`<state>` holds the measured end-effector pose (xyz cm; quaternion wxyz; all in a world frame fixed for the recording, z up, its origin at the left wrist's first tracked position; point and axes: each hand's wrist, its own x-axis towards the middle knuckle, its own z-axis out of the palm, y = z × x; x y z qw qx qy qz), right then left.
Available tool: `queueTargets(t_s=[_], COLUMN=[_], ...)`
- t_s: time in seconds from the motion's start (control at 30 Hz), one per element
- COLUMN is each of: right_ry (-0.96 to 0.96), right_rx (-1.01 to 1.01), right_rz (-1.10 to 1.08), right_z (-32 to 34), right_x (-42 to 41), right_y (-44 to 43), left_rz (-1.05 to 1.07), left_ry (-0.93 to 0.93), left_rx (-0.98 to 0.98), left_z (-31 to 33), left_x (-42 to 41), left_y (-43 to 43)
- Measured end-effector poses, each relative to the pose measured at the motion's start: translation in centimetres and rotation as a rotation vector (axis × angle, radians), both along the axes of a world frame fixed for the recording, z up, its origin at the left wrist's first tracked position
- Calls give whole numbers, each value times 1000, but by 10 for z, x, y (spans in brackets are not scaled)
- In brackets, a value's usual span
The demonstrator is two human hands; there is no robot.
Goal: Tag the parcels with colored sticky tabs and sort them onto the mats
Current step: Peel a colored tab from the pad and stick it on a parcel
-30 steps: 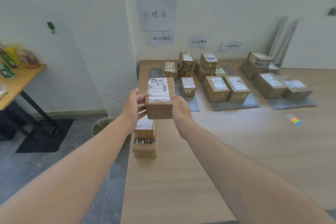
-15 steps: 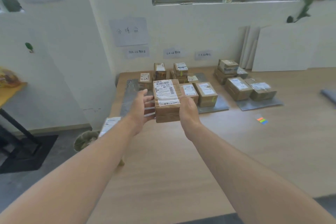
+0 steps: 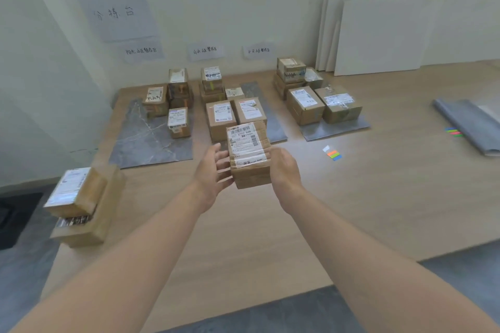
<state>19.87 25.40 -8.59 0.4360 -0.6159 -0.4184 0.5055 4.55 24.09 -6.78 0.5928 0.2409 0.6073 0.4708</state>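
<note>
Aloft, parcel (image 3: 249, 153) between left hand (image 3: 213, 171), right hand (image 3: 285, 170)

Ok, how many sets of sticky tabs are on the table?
2: near tabs right of the held parcel; far tabs beside the folded grey sheet. Others may be hidden.

Sorting room, parcels (image 3: 305, 105) on mats (image 3: 146, 143) (wall signs (image 3: 205, 50))

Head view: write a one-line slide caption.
Left hand and right hand hold a labelled parcel over the table, before three grey mats of boxes; coloured sticky tabs lie alongside.
</note>
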Motion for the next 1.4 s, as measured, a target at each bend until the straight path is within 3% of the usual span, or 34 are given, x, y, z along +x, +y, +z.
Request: queueTargets(t_s=[0.47,0.8,1.03,1.2,1.4], right_ry=[-78,-135,-70,-46,-104], right_rx=[-189,-289,-329,-325,-212], right_rz=[-78,112,190,225,113], right_z=[-102,-165,-196,-200,-201], right_x=[58,91,107,114,153], right_y=[93,112,119,126,159], left_rz=[-38,66,102,144,146], left_ry=[-46,-7,4,93,476], left_rx=[-181,-340,-365,-375,-179], left_z=[-113,-166,-177,-175,-157], left_x=[56,89,105,107,124], left_y=[103,103,103,105,149])
